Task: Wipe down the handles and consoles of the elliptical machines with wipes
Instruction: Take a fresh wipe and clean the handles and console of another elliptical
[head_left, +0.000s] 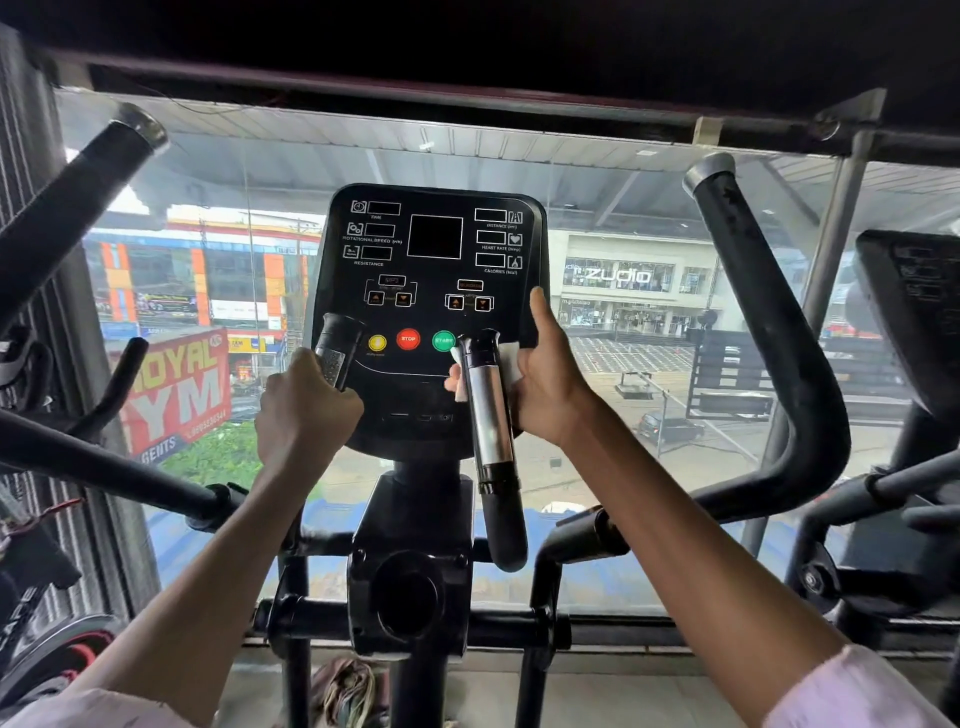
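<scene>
While both arms reach up from the bottom corners of the frame, the scene reads thus:

Console: black panel (436, 270), centre-upper frame, on a black post; dark blank displays w/ labels TIME, RESISTANCE, DISTANCE, HEART RATE, CALORIES; arrow keys mid-panel.
Buttons: yellow (377, 343), red STOP (408, 339), green START (443, 340), in a row along the console's lower part.
Left hand: (306, 405) left of centre, fingers curled round the left fixed grip (336, 349), a short black handle w/ a metal sensor plate; grip clamped, thumb side towards the console.
Right hand: (545, 389) right of centre, thumb stretched up along the console's right edge, fingers wrapped behind the right fixed grip (488, 415) w/ the wipe pinned under them; fingertips show on the grip's left side.
Wipe: white (511, 358), crumpled btwn right palm and the upper part of the right fixed grip; small bits stick out both sides of the handle, just below the START button.
Right fixed grip: black top, shiny metal sleeve mid-length, black foam below, runs down towards frame centre.
Moving handles: long black bars, one upper left (67, 208), one right (769, 322), both w/ grey end caps, untouched.
Neighbour machine: second console (914, 312) at right edge, partly cut off.
Window: glass (649, 312) behind the machine; street, shopfronts, red gym banner at left outside.
Floor: bundled cloth (345, 691) at bottom centre, by the post base.
Sleeves: pale pink, at both bottom corners.
</scene>
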